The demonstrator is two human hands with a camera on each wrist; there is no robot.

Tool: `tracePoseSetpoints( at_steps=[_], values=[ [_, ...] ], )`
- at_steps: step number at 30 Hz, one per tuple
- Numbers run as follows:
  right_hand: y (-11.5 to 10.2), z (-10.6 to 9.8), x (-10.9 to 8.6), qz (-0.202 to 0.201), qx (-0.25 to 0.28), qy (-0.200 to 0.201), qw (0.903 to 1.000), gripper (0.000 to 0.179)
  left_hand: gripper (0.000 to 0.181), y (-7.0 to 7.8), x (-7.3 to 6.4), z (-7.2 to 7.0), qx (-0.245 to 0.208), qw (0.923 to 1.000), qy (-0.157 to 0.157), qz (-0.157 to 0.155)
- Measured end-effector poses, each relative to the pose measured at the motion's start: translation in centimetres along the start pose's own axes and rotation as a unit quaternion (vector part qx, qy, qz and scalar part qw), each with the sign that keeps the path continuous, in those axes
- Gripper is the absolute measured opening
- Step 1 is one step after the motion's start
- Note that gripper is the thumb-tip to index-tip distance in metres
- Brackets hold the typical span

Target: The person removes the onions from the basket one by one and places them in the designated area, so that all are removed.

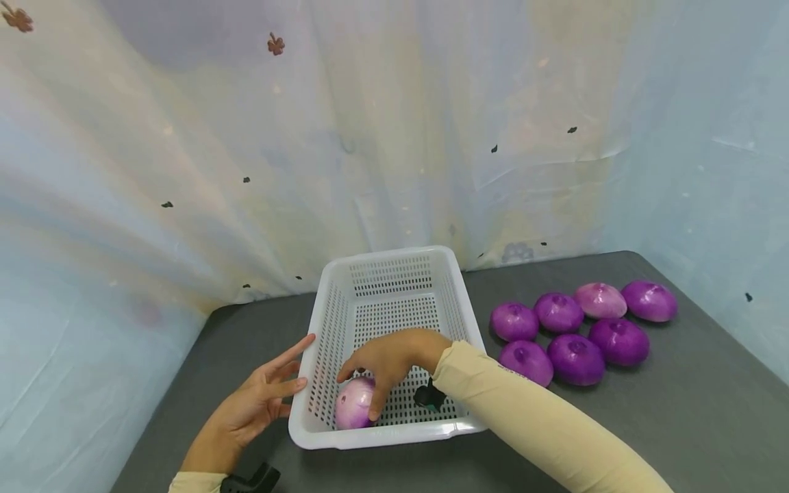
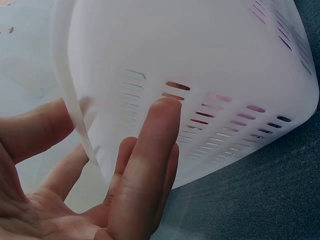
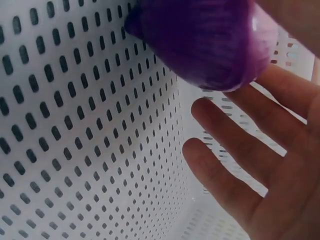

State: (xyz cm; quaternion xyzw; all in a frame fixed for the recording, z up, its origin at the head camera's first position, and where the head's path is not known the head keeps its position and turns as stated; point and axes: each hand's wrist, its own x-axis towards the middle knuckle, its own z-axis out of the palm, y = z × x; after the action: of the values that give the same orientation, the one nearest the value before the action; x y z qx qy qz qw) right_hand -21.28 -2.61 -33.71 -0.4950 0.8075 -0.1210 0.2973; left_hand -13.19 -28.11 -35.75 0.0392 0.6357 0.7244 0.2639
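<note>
A white perforated plastic basket point(image 1: 394, 438) stands on the dark table. Inside its near left corner lies a purple-and-pale red onion point(image 1: 354, 404), its pointed tip against the basket floor in the right wrist view. My right hand point(image 1: 388, 363) reaches in from above and holds this onion point(image 3: 210, 45) between thumb and forefinger; the other fingers point(image 3: 235, 135) spread away from it. Outside the basket, my left hand point(image 1: 259, 397) touches the left side with extended fingertips. The left wrist view shows one straight finger point(image 2: 150, 150) close to the slotted wall point(image 2: 200, 55).
To the right of the basket, several purple onions point(image 1: 576, 359) lie grouped in two rows, with one paler pink onion point(image 1: 600, 300) in the back row. A patterned curtain point(image 1: 394, 137) hangs behind the grey-black tabletop point(image 1: 690, 397).
</note>
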Motion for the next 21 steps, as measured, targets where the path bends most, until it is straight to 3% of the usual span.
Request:
tracePoseSetpoints(
  at_steps=[13,16,21],
  values=[
    [0.2,0.3,-0.1,-0.022,-0.001,-0.007,0.9997,0.071,0.069,-0.3,0.0,-0.1,-0.003,1.0,-0.007,0.006],
    [0.7,0.1,-0.5,-0.016,0.007,0.016,0.9997,0.075,0.069,-0.4,0.1,-0.2,-0.002,0.9999,-0.009,0.008],
    [1.8,-0.6,-1.2,0.014,0.042,0.094,0.9945,0.082,0.069,-0.2,0.1,-0.3,0.005,0.9999,-0.005,0.01]
  ],
)
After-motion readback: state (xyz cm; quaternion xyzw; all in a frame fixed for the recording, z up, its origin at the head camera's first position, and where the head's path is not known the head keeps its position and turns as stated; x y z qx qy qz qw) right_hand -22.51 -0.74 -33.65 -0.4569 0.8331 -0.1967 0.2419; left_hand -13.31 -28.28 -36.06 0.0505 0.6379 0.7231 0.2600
